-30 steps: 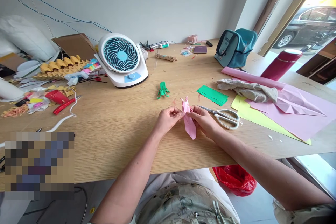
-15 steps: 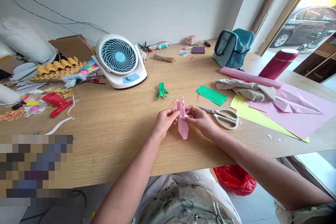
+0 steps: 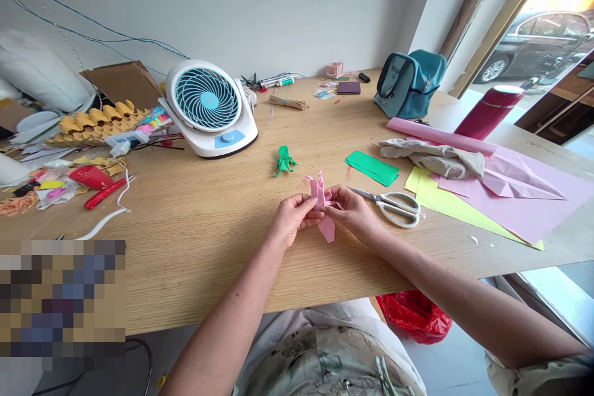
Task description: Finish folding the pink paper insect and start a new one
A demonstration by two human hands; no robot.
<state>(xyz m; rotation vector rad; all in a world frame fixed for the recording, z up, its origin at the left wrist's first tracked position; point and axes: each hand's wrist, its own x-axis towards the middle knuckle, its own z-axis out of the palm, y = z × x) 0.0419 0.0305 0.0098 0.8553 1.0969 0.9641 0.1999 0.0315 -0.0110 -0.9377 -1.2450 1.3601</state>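
A folded pink origami figure point(image 3: 328, 230) is held between both hands above the near part of the table, its broad end pointing toward me and thin prongs sticking up at the far end. My left hand point(image 3: 294, 215) pinches its left side with thumb and fingers. From the other side, my right hand point(image 3: 349, 207) grips the right edge, where a narrow pink strip shows by the fingers. Just beyond lies a finished-looking green origami beetle point(image 3: 284, 161). White-handled scissors point(image 3: 398, 207) rest right of my right hand, and green paper strips point(image 3: 372, 167) lie behind them.
Pink paper point(image 3: 524, 210), yellow paper point(image 3: 468, 213), a grey cloth point(image 3: 436, 158) and a red thermos point(image 3: 490, 112) occupy the right side. A white fan point(image 3: 234, 141) stands back left, near red pliers point(image 3: 106, 193) and scraps. A teal bag point(image 3: 411, 86) sits at the back right.
The fingers of my left hand have shifted across the underside of the pink figure, covering more of its middle. Its broad end has swung slightly to the right.
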